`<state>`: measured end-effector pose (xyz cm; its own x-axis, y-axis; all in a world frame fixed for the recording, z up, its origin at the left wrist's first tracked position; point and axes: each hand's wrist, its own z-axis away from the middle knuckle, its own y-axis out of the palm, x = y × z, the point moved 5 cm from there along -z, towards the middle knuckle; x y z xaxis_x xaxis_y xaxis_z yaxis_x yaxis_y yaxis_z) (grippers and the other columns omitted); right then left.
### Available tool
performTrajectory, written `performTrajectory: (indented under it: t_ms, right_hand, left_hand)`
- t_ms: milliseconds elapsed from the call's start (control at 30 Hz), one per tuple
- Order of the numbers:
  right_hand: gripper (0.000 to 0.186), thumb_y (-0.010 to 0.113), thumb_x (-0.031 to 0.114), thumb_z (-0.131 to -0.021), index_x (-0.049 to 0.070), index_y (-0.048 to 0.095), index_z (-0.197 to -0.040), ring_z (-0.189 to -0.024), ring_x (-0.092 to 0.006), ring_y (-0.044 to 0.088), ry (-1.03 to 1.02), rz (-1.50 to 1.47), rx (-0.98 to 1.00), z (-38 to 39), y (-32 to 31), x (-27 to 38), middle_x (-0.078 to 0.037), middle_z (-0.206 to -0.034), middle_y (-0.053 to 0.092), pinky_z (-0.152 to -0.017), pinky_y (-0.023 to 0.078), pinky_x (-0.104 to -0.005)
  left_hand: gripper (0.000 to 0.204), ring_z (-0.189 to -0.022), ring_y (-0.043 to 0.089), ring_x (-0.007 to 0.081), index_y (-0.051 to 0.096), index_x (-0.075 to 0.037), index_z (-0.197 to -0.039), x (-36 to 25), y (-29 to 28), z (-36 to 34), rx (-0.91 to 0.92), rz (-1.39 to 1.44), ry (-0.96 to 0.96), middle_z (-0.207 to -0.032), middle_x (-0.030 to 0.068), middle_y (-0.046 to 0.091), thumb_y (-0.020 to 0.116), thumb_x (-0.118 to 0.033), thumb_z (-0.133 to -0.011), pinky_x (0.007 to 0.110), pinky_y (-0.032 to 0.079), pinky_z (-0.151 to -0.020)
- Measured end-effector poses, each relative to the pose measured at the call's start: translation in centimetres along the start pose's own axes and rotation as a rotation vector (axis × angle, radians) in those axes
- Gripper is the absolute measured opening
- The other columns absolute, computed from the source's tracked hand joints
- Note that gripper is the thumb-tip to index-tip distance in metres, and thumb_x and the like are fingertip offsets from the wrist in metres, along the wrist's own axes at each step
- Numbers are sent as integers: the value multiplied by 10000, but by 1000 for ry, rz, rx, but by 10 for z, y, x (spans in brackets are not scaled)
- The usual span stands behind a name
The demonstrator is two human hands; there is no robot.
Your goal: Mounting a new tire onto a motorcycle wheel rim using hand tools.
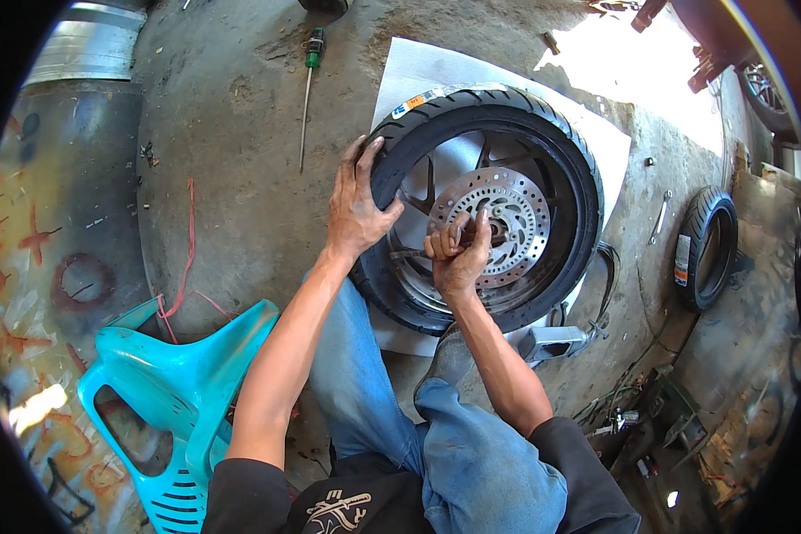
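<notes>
A black motorcycle tyre (587, 205) with a paper label on its tread sits round a dark spoked wheel, lying flat on a white sheet (418, 76). A drilled silver brake disc (532, 218) is at the wheel's centre. My left hand (356, 209) grips the tyre's left side, fingers over the tread and thumb toward the inner edge. My right hand (458, 254) is closed above the disc near the hub, its thumb raised. What its fingers hold, if anything, is hidden. My shoe (451, 356) is close to the tyre's near edge.
Beyond my left hand lies a green-handled screwdriver (312, 53). A turquoise plastic chair (173, 365) lies at the left, with pink cord (187, 240) by it. At right are a wrench (659, 218), another tyre (730, 236) and a grey metal part (552, 343).
</notes>
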<state>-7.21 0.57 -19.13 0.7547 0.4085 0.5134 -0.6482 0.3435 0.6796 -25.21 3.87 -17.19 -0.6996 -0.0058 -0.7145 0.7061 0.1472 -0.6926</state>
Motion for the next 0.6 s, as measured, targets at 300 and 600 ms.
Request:
performTrajectory:
  t_ms: [300, 600]
  right_hand:
    - [603, 400, 563, -1069, 150, 372, -630, -431, -117, 138, 81, 43, 8, -3, 6, -5, 41, -473, 225, -474, 185, -313]
    - [534, 408, 502, -1066, 159, 359, -660, -437, -119, 137, 64, -13, 22, -7, 11, -7, 32, -486, 232, -484, 179, -324]
  left_hand:
    - [982, -1453, 435, 371, 389, -172, -1587, 1, -9, 5, 19, 119, -25, -1591, 140, 411, 805, -126, -699, 482, 413, -1201]
    - [986, -1462, 441, 342, 415, -148, -1579, 3, -12, 5, 29, 196, -28, -1594, 137, 426, 797, -77, -673, 448, 390, -1222]
